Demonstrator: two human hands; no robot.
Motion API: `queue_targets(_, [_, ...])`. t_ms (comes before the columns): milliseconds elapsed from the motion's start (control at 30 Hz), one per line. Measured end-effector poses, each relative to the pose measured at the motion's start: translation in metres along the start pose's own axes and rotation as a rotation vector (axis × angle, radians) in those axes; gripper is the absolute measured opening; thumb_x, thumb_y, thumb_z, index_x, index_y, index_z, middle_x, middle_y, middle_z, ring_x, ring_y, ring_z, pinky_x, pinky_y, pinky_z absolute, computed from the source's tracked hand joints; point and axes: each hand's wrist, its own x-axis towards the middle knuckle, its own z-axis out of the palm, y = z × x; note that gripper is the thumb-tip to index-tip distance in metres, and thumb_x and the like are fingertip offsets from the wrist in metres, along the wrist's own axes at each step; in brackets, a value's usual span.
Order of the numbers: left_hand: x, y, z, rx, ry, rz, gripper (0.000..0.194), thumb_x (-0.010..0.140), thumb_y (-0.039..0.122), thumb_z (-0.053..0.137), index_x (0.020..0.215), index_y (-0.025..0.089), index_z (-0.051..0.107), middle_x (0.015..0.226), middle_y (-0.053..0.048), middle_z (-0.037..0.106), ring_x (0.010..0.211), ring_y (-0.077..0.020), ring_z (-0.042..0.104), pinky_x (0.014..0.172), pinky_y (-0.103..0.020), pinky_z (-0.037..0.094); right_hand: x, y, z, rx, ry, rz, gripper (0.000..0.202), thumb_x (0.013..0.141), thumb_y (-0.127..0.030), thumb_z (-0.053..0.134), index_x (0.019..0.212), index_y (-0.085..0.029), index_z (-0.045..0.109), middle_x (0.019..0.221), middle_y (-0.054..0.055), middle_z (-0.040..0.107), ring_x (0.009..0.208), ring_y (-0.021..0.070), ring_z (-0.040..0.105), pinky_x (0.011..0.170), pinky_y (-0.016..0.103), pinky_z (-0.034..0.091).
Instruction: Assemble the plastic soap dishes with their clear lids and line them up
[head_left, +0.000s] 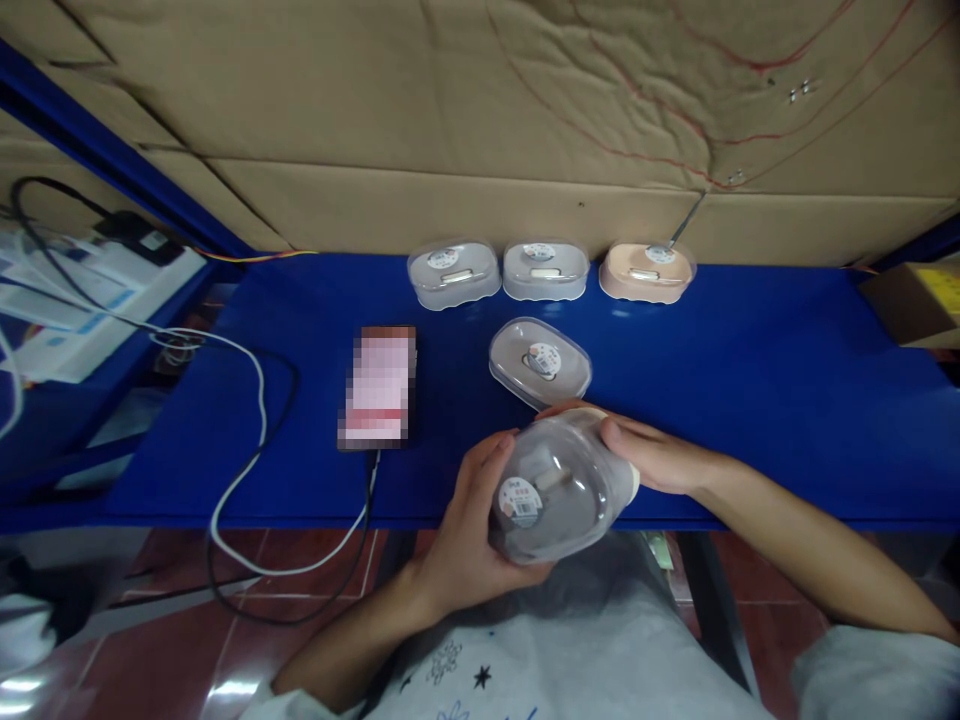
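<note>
Both of my hands hold an oval grey plastic soap box (pixel 562 490) with a clear lid, above the table's front edge. It is tilted, and a round white label with a barcode shows on the lid. My left hand (pixel 472 530) wraps around its left end and underside. My right hand (pixel 652 455) grips the far right side, thumb on top and the other fingers partly hidden behind it. Just beyond lies another grey soap box (pixel 540 360) with a labelled clear lid.
Along the back stand two grey soap boxes (pixel 454 275) (pixel 546 272) and a peach one (pixel 646 274). A phone (pixel 377 388) with a cable (pixel 259 440) lies left on the blue table (pixel 750 400). A cardboard box (pixel 915 300) stands at right. Cardboard (pixel 450 120) lines the back.
</note>
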Motion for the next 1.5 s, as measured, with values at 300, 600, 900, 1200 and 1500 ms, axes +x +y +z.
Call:
queue_targets(300, [0.001, 0.002, -0.004, 0.016, -0.037, -0.008, 0.14, 0.056, 0.031, 0.098, 0.17, 0.034, 0.018, 0.153, -0.015, 0.052, 0.135, -0.0443, 0.06, 0.107, -0.058, 0.058, -0.002, -0.001, 0.0, 0.002, 0.056, 0.015, 0.073, 0.09, -0.079, 0.065, 0.141, -0.026, 0.064, 0.14, 0.011, 0.068, 0.129, 0.028, 0.064, 0.105, 0.04, 0.055])
queue_targets(600, [0.005, 0.004, -0.006, -0.039, -0.077, -0.057, 0.134, 0.062, 0.029, 0.097, 0.17, 0.035, 0.019, 0.153, -0.017, 0.048, 0.136, -0.0437, 0.058, 0.107, -0.063, 0.055, 0.002, 0.001, 0.011, 0.041, 0.075, 0.013, 0.074, 0.092, -0.081, 0.06, 0.14, -0.025, 0.067, 0.139, 0.011, 0.07, 0.124, 0.027, 0.067, 0.098, 0.036, 0.057])
queue_targets(900, [0.005, 0.003, -0.006, -0.093, -0.152, -0.088, 0.136, 0.065, 0.029, 0.098, 0.171, 0.038, 0.013, 0.156, -0.017, 0.044, 0.14, -0.0447, 0.053, 0.11, -0.066, 0.053, 0.0, -0.002, 0.009, -0.006, 0.08, -0.01, 0.067, 0.096, -0.076, 0.059, 0.142, -0.027, 0.065, 0.147, 0.01, 0.064, 0.135, 0.0274, 0.06, 0.112, 0.04, 0.05])
queue_targets(1200, [0.005, 0.004, -0.004, -0.043, -0.15, -0.082, 0.13, 0.071, 0.023, 0.093, 0.17, 0.039, 0.011, 0.157, -0.017, 0.039, 0.143, -0.0438, 0.05, 0.111, -0.066, 0.052, 0.005, -0.005, 0.007, -0.05, 0.036, -0.043, 0.068, 0.095, -0.073, 0.064, 0.146, -0.027, 0.059, 0.146, 0.009, 0.062, 0.134, 0.0273, 0.058, 0.109, 0.039, 0.05])
queue_targets(1500, [0.003, 0.0, 0.002, 0.026, 0.033, 0.001, 0.11, 0.072, 0.017, 0.09, 0.162, 0.034, 0.029, 0.154, -0.015, 0.037, 0.141, -0.0377, 0.052, 0.109, -0.057, 0.056, 0.006, -0.011, 0.003, -0.113, 0.086, -0.098, 0.074, 0.089, -0.056, 0.081, 0.151, -0.029, 0.051, 0.148, 0.009, 0.058, 0.138, 0.0276, 0.056, 0.118, 0.046, 0.045])
